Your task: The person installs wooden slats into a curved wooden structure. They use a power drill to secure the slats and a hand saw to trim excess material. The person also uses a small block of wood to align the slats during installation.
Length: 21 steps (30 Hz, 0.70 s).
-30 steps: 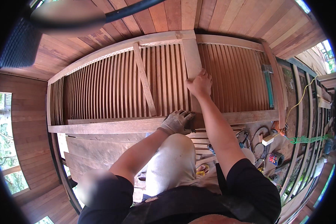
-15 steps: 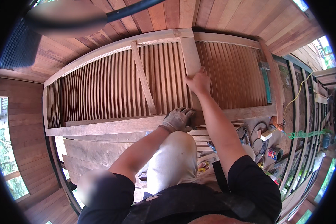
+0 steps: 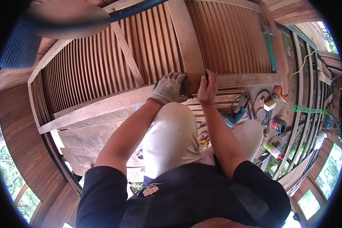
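A big wooden slatted panel (image 3: 102,68) lies flat in front of me, with a diagonal brace and a broad central upright board (image 3: 184,41). My left hand (image 3: 168,87), in a pale work glove, grips the left side of that board's lower end. On the right side my bare right hand (image 3: 207,88) grips the same end. Something small and dark shows between the two hands; I cannot tell what it is. My knee in light trousers (image 3: 171,136) is just below both hands.
Loose planks (image 3: 87,138) lie under the panel's near rail. To the right sit a blue power tool (image 3: 235,114), coiled cables, a tin (image 3: 279,124), a spray can (image 3: 273,150) and a green cord (image 3: 307,110). A teal tool (image 3: 269,47) rests on the panel's right edge.
My right hand has slid down the central board from high up to its lower end, beside the gloved left hand. The view has moved closer to the panel.
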Each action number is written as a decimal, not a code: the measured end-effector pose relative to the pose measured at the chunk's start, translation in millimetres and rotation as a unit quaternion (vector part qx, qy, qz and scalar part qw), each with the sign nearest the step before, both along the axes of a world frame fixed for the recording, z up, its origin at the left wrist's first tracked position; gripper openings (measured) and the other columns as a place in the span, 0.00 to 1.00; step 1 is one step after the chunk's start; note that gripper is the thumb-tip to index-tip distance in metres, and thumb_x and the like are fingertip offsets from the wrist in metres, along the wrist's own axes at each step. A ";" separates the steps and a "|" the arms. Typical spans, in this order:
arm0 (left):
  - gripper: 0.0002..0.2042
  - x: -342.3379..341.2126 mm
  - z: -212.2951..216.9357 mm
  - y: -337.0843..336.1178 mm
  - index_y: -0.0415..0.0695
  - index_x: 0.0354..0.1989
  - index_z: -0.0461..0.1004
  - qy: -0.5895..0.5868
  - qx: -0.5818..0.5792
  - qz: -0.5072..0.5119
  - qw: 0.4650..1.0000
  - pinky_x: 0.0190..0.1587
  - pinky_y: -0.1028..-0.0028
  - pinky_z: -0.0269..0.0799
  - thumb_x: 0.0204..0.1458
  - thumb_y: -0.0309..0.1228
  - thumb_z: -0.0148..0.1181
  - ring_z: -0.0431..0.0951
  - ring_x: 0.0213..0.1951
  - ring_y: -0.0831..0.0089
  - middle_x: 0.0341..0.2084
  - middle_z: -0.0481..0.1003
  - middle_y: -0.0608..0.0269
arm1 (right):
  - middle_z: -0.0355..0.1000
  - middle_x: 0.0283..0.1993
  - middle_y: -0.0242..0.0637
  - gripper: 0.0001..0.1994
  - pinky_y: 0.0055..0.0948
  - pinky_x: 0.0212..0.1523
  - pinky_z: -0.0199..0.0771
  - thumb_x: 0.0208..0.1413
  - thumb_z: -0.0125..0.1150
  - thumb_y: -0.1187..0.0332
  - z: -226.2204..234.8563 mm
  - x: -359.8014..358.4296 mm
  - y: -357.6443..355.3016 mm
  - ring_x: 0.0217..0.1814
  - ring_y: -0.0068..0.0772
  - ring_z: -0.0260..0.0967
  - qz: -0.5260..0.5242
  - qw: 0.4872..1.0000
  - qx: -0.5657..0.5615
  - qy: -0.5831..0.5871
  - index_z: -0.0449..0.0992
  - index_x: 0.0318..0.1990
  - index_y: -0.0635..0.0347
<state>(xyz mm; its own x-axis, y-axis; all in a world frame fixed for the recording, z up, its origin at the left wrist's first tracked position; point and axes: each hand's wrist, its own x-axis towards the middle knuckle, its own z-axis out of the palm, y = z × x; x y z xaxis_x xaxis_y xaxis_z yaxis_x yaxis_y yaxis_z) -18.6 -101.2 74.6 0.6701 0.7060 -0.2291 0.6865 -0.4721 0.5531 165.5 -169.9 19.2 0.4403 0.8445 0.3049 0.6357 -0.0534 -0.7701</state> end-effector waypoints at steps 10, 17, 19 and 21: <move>0.46 0.1 -1.2 3.8 0.43 0.67 0.63 0.059 -0.002 -0.030 0.998 0.69 0.59 0.65 0.40 0.54 0.74 0.69 0.66 0.50 0.60 0.73 0.46 | 0.74 0.52 0.51 0.20 0.59 0.70 0.59 0.57 0.65 0.68 0.8 -11.6 9.4 0.57 0.57 0.70 -0.040 0.994 -0.010 -0.097 0.75 0.56 0.66; 0.44 4.3 15.7 6.5 0.46 0.65 0.68 0.093 -0.003 -0.031 0.995 0.71 0.54 0.62 0.40 0.57 0.73 0.63 0.69 0.44 0.63 0.68 0.47 | 0.74 0.51 0.52 0.19 0.58 0.70 0.60 0.57 0.65 0.68 1.9 -9.5 6.0 0.57 0.57 0.70 -0.046 0.995 -0.011 -0.083 0.76 0.55 0.66; 0.44 1.6 9.6 2.9 0.47 0.65 0.69 0.101 0.003 -0.039 0.994 0.71 0.52 0.61 0.40 0.57 0.73 0.63 0.69 0.43 0.64 0.67 0.47 | 0.74 0.51 0.52 0.19 0.58 0.70 0.59 0.57 0.64 0.68 1.6 -10.7 9.5 0.57 0.57 0.70 -0.046 0.996 -0.004 -0.079 0.76 0.55 0.66; 0.44 2.0 5.4 2.9 0.49 0.66 0.69 0.098 0.002 -0.036 0.995 0.70 0.52 0.62 0.40 0.57 0.73 0.64 0.68 0.45 0.63 0.67 0.48 | 0.74 0.52 0.52 0.19 0.57 0.70 0.59 0.57 0.64 0.68 0.8 -8.7 9.2 0.57 0.57 0.70 -0.044 0.996 -0.001 -0.081 0.76 0.54 0.66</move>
<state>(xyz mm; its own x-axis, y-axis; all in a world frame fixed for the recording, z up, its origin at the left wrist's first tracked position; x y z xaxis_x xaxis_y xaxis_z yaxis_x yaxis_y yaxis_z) -16.6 -98.3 80.0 0.6624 0.6588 -0.3566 0.7445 -0.5265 0.4104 156.7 -160.7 20.0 0.4581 0.8055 0.3759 0.7443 -0.1164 -0.6577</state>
